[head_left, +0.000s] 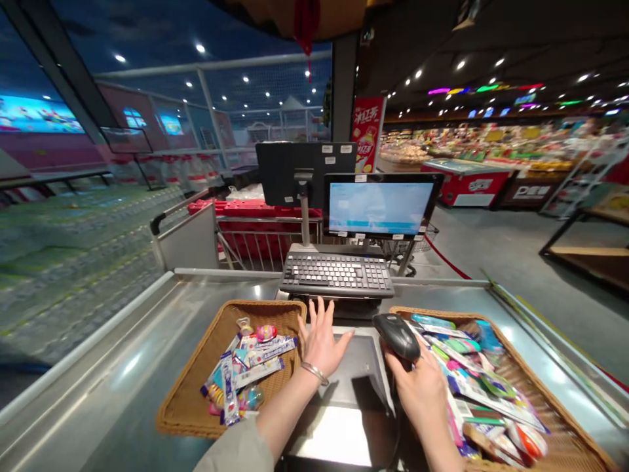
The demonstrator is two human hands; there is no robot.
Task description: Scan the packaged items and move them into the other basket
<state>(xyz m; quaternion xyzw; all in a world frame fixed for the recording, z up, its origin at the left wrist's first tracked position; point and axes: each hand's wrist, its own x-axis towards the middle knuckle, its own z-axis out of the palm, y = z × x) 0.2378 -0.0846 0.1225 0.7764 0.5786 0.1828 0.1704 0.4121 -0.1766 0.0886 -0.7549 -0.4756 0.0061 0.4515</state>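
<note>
Your right hand (417, 393) is closed around a black handheld barcode scanner (397, 335), and the fingers wrap its grip from below while its dark rounded head points forward and up. Your left hand (322, 344) is open with the fingers spread apart, and it holds nothing. It hovers just beside the inner rim of the left wicker basket (265, 305), but I cannot tell if the thumb touches this rim. A thin metal bracelet (314, 373) sits on your left wrist, and a pale sleeve (236, 449) covers the forearm. Between your hands lies a flat dark plate (356, 357). The left basket holds small wrapped sweets (246, 367) in long bright packets, lying in a loose pile. The right basket, with its rim (521, 357) near your right hand, is full of long colourful blister packs (481, 387), which look like toothbrushes. Both baskets stand on a steel checkout counter (113, 347). Ahead of your hands are a black keyboard (337, 275) and a lit monitor (381, 206), and behind them stands a red shopping cart (255, 229).
</note>
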